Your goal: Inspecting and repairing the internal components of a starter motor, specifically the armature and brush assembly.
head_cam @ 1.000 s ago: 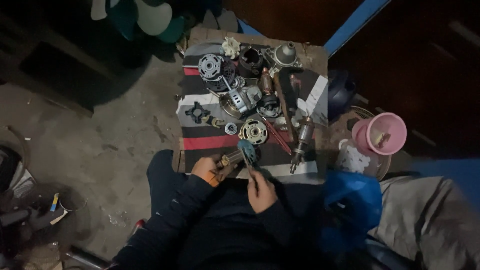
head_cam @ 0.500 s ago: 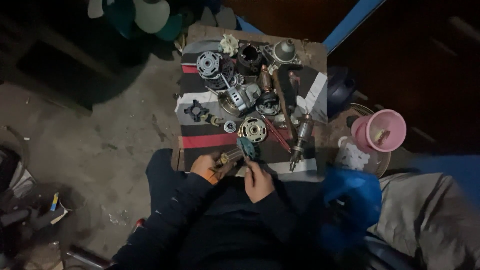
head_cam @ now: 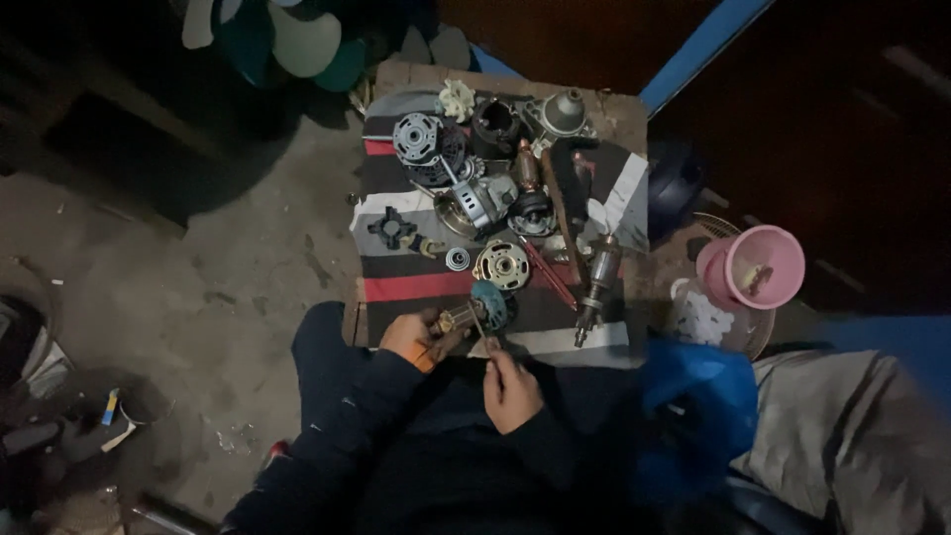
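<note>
My left hand (head_cam: 416, 337) grips a small motor rotor (head_cam: 474, 312) with a brass shaft end and a blue-green disc, held over the near edge of the striped cloth (head_cam: 416, 287). My right hand (head_cam: 510, 388) sits just right of it with fingers closed on a thin tool (head_cam: 482, 332) whose tip touches the rotor. Both arms wear dark sleeves.
The cloth covers a low wooden table (head_cam: 624, 114) strewn with several motor parts: a round stator (head_cam: 502, 265), a grey motor housing (head_cam: 428, 139), an armature (head_cam: 597, 277), red-handled pliers (head_cam: 545, 272). A pink bowl (head_cam: 753, 267) stands right, a blue bag (head_cam: 698, 396) near right, fan blades (head_cam: 297, 40) far left.
Both hands stay at the cloth's near edge with the rotor; the right hand has shifted slightly nearer it. The view has drifted a little.
</note>
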